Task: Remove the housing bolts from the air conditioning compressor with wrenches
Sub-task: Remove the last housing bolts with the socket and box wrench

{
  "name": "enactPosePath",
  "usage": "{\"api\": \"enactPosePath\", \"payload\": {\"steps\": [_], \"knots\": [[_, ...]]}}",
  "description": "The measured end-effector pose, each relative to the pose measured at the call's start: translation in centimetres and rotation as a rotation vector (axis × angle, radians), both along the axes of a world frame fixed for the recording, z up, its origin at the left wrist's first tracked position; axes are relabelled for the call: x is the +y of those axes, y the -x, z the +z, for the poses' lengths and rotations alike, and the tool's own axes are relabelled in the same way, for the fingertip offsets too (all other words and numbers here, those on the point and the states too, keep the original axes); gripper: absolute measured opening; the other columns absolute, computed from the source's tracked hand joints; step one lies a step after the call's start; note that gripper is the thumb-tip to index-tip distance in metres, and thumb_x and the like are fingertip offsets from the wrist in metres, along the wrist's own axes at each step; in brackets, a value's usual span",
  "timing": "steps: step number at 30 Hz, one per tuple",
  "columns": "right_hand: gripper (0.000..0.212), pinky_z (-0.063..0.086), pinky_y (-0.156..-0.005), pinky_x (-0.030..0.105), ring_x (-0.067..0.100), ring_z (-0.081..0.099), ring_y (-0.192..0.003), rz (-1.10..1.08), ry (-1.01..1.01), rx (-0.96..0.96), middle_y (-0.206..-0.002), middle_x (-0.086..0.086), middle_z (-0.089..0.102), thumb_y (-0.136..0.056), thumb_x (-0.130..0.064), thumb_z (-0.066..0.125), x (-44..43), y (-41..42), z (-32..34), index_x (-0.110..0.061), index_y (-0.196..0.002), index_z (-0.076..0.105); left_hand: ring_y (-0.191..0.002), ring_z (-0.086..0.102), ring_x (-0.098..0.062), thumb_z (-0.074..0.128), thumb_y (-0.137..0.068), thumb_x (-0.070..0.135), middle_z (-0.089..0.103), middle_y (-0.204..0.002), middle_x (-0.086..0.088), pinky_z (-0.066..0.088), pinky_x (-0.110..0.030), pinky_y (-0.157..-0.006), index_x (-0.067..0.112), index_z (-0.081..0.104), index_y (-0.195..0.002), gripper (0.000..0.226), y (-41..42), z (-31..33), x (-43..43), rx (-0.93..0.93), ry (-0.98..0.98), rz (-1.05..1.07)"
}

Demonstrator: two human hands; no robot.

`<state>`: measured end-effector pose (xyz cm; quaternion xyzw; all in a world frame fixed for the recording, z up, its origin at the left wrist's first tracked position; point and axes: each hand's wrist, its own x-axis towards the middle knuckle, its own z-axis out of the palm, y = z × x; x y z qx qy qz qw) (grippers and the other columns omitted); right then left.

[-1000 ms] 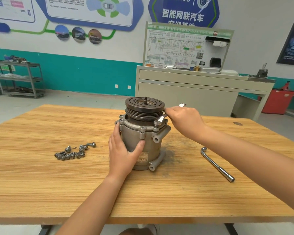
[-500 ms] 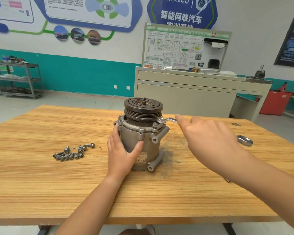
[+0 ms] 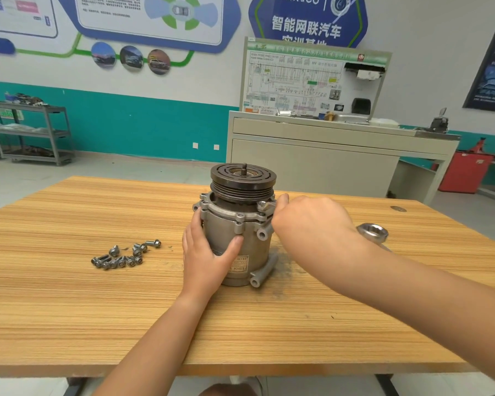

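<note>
A grey air conditioning compressor [image 3: 249,241] stands upright on the wooden table [image 3: 97,310], its dark pulley on top. My left hand [image 3: 206,258] is pressed flat against its near left side. My right hand [image 3: 312,221] grips a silver wrench; one wrench end [image 3: 265,206] sits on a bolt at the compressor's right flange, and the ring end [image 3: 372,232] sticks out behind my wrist. Several removed bolts [image 3: 123,255] lie in a heap to the left.
A beige training bench [image 3: 326,155] with a wiring panel stands behind the table. A metal shelf cart [image 3: 32,132] is at the far left and a red bin [image 3: 463,172] at the far right. The table's near edge runs below my forearms.
My right hand has swung the wrench handle from the far side round to the right and toward me. The L-shaped socket wrench on the table is now hidden under my right arm.
</note>
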<state>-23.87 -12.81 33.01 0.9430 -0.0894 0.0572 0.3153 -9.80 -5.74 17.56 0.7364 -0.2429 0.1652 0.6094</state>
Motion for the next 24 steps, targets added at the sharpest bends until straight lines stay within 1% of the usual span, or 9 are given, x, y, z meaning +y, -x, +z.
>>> {"api": "enactPosePath", "payload": {"steps": [3, 5, 7, 11, 14, 17, 20, 22, 24], "knots": [[0.049, 0.024, -0.040, 0.027, 0.022, 0.044, -0.071, 0.009, 0.006, 0.014, -0.069, -0.001, 0.030, -0.086, 0.007, 0.039, -0.5, 0.5, 0.7, 0.002, -0.135, 0.035, -0.134, 0.022, -0.009, 0.050, -0.060, 0.070, 0.031, -0.146, 0.002, 0.020, -0.026, -0.107, 0.022, 0.019, -0.148, 0.105, 0.0, 0.0, 0.0, 0.000, 0.006, 0.001], [0.053, 0.023, -0.039, 0.028, 0.023, 0.049, -0.072, 0.015, -0.002, 0.006, -0.084, 0.004, 0.045, -0.087, 0.008, 0.038, -0.7, 0.7, 0.2, 0.007, -0.138, 0.025, -0.134, 0.022, -0.010, 0.050, -0.060, 0.071, 0.032, -0.146, 0.001, 0.021, -0.028, -0.107, 0.022, 0.019, -0.148, 0.105, 0.0, 0.0, 0.0, 0.002, 0.005, 0.003], [0.056, 0.022, -0.041, 0.028, 0.030, 0.057, -0.094, 0.019, -0.019, -0.010, -0.118, 0.019, 0.047, -0.089, 0.006, 0.035, -0.4, 0.8, -0.8, 0.011, -0.140, 0.012, -0.134, 0.022, -0.011, 0.049, -0.060, 0.071, 0.032, -0.146, 0.001, 0.022, -0.030, -0.108, 0.021, 0.019, -0.148, 0.106, 0.0, 0.0, 0.0, -0.001, 0.002, 0.004], [0.056, 0.021, -0.041, 0.027, 0.032, 0.055, -0.103, 0.029, 0.038, 0.008, -0.128, 0.027, 0.040, -0.089, 0.008, 0.034, -0.2, 0.5, -1.4, 0.014, -0.139, 0.008, -0.134, 0.023, -0.011, 0.049, -0.060, 0.070, 0.032, -0.146, 0.001, 0.021, -0.027, -0.107, 0.020, 0.020, -0.148, 0.105, 0.0, 0.0, 0.0, -0.007, 0.010, 0.007], [0.055, 0.021, -0.039, 0.028, 0.030, 0.058, -0.092, 0.070, 0.060, -0.026, -0.115, 0.021, 0.051, -0.091, 0.003, 0.032, -1.3, 0.2, -1.1, 0.010, -0.141, 0.008, -0.133, 0.022, -0.009, 0.050, -0.060, 0.071, 0.032, -0.145, 0.002, 0.021, -0.027, -0.107, 0.022, 0.019, -0.148, 0.106, 0.0, 0.0, 0.0, -0.007, 0.007, 0.003], [0.046, 0.017, -0.040, 0.027, 0.024, 0.047, -0.066, 0.123, 0.077, -0.074, -0.091, 0.004, 0.058, -0.092, -0.006, 0.034, -3.4, -0.1, -0.6, -0.001, -0.137, 0.026, -0.126, 0.019, 0.001, 0.050, -0.060, 0.071, 0.032, -0.144, 0.005, 0.020, -0.026, -0.105, 0.023, 0.019, -0.148, 0.105, 0.0, 0.0, 0.0, -0.011, 0.013, -0.004], [0.032, 0.016, -0.041, 0.026, 0.017, 0.026, -0.046, 0.140, 0.125, -0.061, -0.059, -0.004, 0.035, -0.091, -0.009, 0.035, -6.0, -0.9, 0.1, -0.013, -0.122, 0.040, -0.128, 0.020, 0.000, 0.050, -0.060, 0.071, 0.031, -0.145, 0.006, 0.020, -0.026, -0.105, 0.024, 0.018, -0.148, 0.105, -0.1, 0.0, 0.0, -0.002, 0.010, -0.006], [0.033, 0.013, -0.041, 0.026, 0.017, 0.025, -0.044, 0.161, 0.131, -0.085, -0.057, -0.004, 0.032, -0.089, -0.006, 0.038, -7.5, -1.8, -0.1, -0.015, -0.120, 0.042, -0.133, 0.021, -0.006, 0.050, -0.060, 0.071, 0.030, -0.146, 0.004, 0.020, -0.026, -0.106, 0.023, 0.018, -0.148, 0.105, -0.1, -0.1, 0.0, 0.002, 0.004, -0.006], [0.032, 0.016, -0.040, 0.024, 0.022, 0.035, -0.047, 0.213, 0.091, -0.154, -0.062, -0.002, 0.047, -0.085, 0.000, 0.045, -8.7, -2.9, -1.0, -0.012, -0.115, 0.048, -0.134, 0.022, -0.008, 0.050, -0.060, 0.071, 0.031, -0.146, 0.004, 0.020, -0.026, -0.106, 0.023, 0.019, -0.148, 0.105, -0.1, -0.1, 0.0, -0.002, 0.005, -0.003]]}}
